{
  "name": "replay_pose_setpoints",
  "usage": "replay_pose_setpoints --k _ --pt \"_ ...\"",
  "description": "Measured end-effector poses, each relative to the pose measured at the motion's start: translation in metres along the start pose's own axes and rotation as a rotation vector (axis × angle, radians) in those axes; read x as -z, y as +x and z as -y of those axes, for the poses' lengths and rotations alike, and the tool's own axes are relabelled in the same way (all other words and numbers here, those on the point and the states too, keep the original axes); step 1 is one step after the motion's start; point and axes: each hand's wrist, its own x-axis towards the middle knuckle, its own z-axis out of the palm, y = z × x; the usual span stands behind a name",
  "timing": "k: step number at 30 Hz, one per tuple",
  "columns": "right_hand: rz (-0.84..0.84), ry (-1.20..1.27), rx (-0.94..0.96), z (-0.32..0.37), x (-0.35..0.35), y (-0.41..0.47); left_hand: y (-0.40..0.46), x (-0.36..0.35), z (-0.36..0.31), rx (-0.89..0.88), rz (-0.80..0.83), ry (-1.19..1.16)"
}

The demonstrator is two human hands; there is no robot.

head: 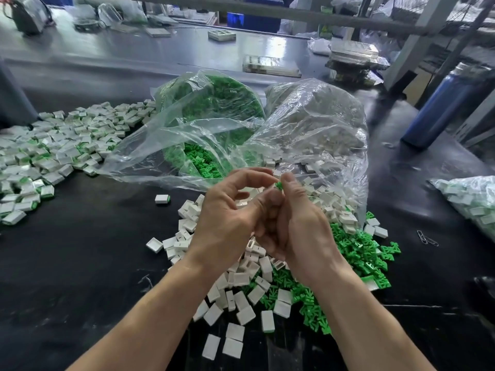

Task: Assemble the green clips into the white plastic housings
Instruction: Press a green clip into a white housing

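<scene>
My right hand (pixel 293 223) pinches a small green clip (pixel 279 185) between thumb and fingertips, raised above the table. My left hand (pixel 227 218) is beside it, fingers curled toward the clip; whether it holds a housing is hidden. Under both hands lies a heap of loose white housings (pixel 241 279). Loose green clips (pixel 359 253) spread to the right of that heap. A large pile of housings with green clips in them (pixel 53 145) covers the table's left side.
Two open clear bags lie behind my hands, one with green clips (pixel 203 113), one with white housings (pixel 321 124). A blue bottle (pixel 444 103) stands at right, another filled bag (pixel 471 199) at the right edge. Paper clips (pixel 426 238) lie on the black mat.
</scene>
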Motion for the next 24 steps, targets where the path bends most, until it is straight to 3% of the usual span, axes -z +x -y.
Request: replay_pose_setpoints --k 12,24 --pt "-0.240 0.177 0.120 -0.003 -0.015 -0.004 -0.010 -0.022 0.000 0.010 0.011 -0.074" --pt "-0.378 -0.030 0.198 -0.005 -0.019 0.001 -0.015 -0.027 -0.001 -0.002 -0.039 -0.097"
